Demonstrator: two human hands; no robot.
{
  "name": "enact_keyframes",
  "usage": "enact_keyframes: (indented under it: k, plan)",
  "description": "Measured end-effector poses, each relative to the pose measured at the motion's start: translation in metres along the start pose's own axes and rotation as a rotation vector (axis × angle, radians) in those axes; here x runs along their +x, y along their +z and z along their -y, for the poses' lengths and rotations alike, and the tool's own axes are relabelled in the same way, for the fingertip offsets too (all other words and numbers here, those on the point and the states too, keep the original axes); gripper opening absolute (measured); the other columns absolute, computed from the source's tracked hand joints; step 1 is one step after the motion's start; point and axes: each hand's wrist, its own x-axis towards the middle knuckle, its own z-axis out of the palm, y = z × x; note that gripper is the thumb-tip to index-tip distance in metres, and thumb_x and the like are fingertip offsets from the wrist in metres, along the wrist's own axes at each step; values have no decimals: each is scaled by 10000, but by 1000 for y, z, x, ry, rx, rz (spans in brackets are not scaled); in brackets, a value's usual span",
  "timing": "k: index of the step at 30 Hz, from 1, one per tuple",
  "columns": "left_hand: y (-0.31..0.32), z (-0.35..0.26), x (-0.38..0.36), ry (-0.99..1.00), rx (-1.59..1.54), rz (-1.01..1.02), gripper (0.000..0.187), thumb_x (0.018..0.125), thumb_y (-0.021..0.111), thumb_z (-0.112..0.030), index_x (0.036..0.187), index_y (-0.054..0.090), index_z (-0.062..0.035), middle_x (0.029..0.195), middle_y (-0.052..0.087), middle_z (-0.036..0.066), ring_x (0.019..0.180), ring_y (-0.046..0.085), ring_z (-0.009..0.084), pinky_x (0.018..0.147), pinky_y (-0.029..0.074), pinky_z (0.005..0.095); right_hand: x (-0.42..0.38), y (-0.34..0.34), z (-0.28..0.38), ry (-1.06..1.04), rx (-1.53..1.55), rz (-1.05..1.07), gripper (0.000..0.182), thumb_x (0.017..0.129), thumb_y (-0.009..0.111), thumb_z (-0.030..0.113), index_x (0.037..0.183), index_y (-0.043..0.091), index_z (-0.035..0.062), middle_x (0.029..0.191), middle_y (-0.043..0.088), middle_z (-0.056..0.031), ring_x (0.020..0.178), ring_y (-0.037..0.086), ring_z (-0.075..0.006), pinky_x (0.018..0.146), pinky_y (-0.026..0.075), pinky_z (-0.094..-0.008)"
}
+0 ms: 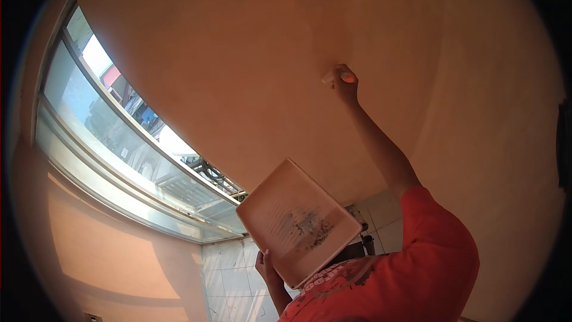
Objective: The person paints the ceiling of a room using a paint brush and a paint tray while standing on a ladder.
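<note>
My right hand (345, 88) is raised at arm's length against the orange-brown wall (238, 77), fingers closed around what looks like a small paintbrush (328, 76). A pale end pokes out on its left side and an orange end on its right; the fingers hide the rest. Above this hand, a darker streak runs up the wall. Low in the view, my left hand (266, 265) grips the left edge of a tilted paint tray (277, 203). Ridges and dark grey smears show on the tray's inner face.
On the left is a long sliding window (131, 125) with a metal frame, bent by the lens. A lower wall (113, 232) carries sunlight and shadow. White floor tiles (235, 274) and a dark object (368, 243) lie near the tray.
</note>
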Motion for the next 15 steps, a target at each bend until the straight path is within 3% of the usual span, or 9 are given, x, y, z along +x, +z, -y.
enact_keyframes:
  k: [1,3,4,8,9,13,15]
  plan:
    - [-1,0,1,-4,-5,18,358,946,606,-274,1064,617,63,971,659,103,831,619,156,752,507,297,-15,-10,3,3,-5,2,172,951,586,183,973,655,26,787,638,-36,680,616,-104,605,511,-262]
    - [-4,1,4,-13,-10,35,358,949,606,-269,1075,617,67,978,659,102,832,620,155,754,507,297,-45,-25,10,70,52,168,233,943,549,168,1095,665,35,711,629,-23,529,553,-59,499,458,-223]
    - [-5,1,7,1,-9,45,364,952,610,-271,1083,618,69,979,661,100,832,619,153,751,508,294,-62,-30,22,70,47,170,233,943,549,168,1095,665,35,711,629,-23,529,553,-59,499,458,-223]
    - [-6,-2,16,14,23,76,382,957,624,-286,1093,623,71,979,666,99,837,616,148,743,509,286,-130,-42,80,308,64,499,356,909,559,144,1239,624,27,771,649,-63,559,547,-71,503,462,-228]
    - [-5,-4,18,5,25,69,382,957,624,-286,1093,623,71,979,666,99,837,616,148,743,509,286,-143,-44,85,371,72,625,408,900,558,130,1295,602,36,774,655,-67,558,546,-70,503,459,-225]
    - [-4,-10,18,-18,6,92,369,965,625,-289,1076,634,62,975,669,92,834,615,136,741,509,283,-192,-47,89,443,-44,802,454,894,560,113,1342,576,46,846,681,-84,572,559,-73,531,475,-232]
    - [-3,-8,18,14,9,87,363,967,624,-291,1064,642,59,966,670,83,826,612,127,735,506,276,-209,-49,86,472,-145,904,468,896,593,121,1362,571,81,960,675,-49,802,617,-76,671,504,-239]
